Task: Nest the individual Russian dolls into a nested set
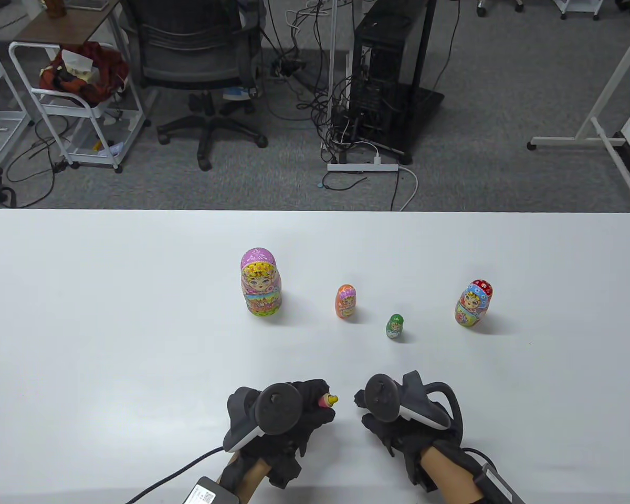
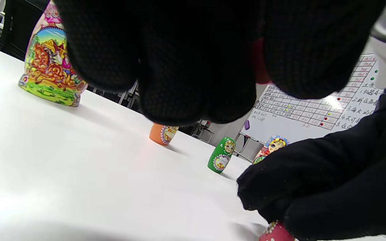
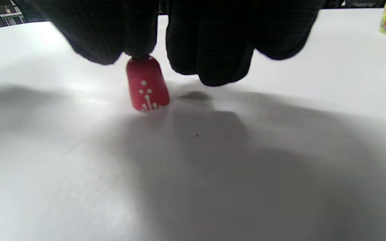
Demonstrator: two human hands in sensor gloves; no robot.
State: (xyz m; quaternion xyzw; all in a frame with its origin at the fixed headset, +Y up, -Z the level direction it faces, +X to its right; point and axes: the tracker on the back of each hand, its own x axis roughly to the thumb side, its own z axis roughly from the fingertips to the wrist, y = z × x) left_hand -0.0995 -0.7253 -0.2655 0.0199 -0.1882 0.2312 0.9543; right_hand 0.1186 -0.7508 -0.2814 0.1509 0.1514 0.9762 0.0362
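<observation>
left hand (image 1: 286, 415) – grips tiny doll (image 1: 329, 401) | right hand (image 1: 394, 415) – pinches red piece (image 3: 147, 85)

The whiteboard (image 2: 317, 107) behind the table in the left wrist view carries a handwritten grid of figures and lines of seemingly Chinese characters numbered 1 to 5, too blurred to read.

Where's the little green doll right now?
In the table view, the green doll stands upright right of centre, between the orange doll and the red-and-blue doll, slightly nearer the hands than both.
</observation>
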